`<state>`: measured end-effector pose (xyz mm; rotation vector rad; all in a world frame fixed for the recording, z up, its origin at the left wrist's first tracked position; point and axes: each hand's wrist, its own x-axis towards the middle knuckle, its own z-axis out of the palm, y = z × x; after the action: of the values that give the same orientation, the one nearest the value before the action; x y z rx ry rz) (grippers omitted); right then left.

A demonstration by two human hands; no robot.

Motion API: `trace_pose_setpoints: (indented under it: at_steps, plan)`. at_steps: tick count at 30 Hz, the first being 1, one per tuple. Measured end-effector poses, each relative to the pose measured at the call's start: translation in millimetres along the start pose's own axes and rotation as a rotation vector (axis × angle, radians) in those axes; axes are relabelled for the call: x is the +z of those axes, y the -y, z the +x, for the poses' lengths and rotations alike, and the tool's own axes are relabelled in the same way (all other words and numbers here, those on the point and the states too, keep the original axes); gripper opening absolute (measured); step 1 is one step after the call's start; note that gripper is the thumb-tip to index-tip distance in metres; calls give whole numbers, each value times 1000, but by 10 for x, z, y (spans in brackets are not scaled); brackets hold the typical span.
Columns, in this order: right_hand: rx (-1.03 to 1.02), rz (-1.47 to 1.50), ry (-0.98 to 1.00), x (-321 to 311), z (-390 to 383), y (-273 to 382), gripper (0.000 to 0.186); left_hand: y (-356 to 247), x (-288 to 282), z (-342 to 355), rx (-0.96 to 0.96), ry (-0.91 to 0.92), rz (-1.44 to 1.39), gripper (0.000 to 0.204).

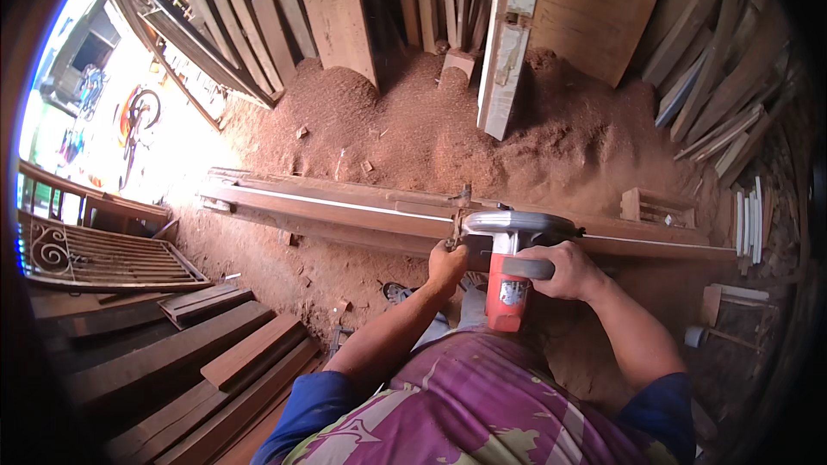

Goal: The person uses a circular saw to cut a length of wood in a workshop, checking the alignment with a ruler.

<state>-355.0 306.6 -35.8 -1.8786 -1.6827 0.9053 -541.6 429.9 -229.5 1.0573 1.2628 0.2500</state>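
Note:
A long brown timber beam lies crosswise in front of me, with a narrow white line running along it. On the beam rests a red and silver circular saw, its metal guard above the wood and its red motor body toward me. My right hand is wrapped round the saw's dark grey handle. At the saw's left end, my left hand is closed beside a rusty brown metal piece; what lies inside its fingers is hidden. The blade cannot be seen.
Reddish sawdust is heaped behind the beam, below leaning boards and a whitish post. Stacked planks and a metal grille lie at left. More timber leans at right. Dust hangs near the saw's right.

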Motion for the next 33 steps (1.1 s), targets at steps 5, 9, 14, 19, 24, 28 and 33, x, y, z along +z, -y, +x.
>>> trace_pose_setpoints:
  at_steps: [5, 9, 14, 19, 24, 28, 33]
  plan:
    - [-20, 3, -31, 71, 81, 74, 37, -21, -66, 15, 55, -39, -20, 23]
    - [-30, 5, -46, 107, 167, 174, 36, -30, -158, 19, 98, -89, 33, 17]
    - [-31, 27, -49, 201, 267, 240, 34, -27, -304, 65, 62, -61, -28, 18]
    - [-23, 25, -49, 248, 343, 348, 34, -24, -419, 109, 72, -61, -114, 17]
    - [-17, -25, -24, 289, 392, 292, 39, -175, -570, 55, -12, 54, -236, 5]
    - [4, -43, 6, 319, 454, 342, 39, -237, -664, 45, -35, 49, -298, 11]
    - [16, -42, -18, 389, 466, 342, 41, -325, -733, 27, -55, 23, -223, 7]
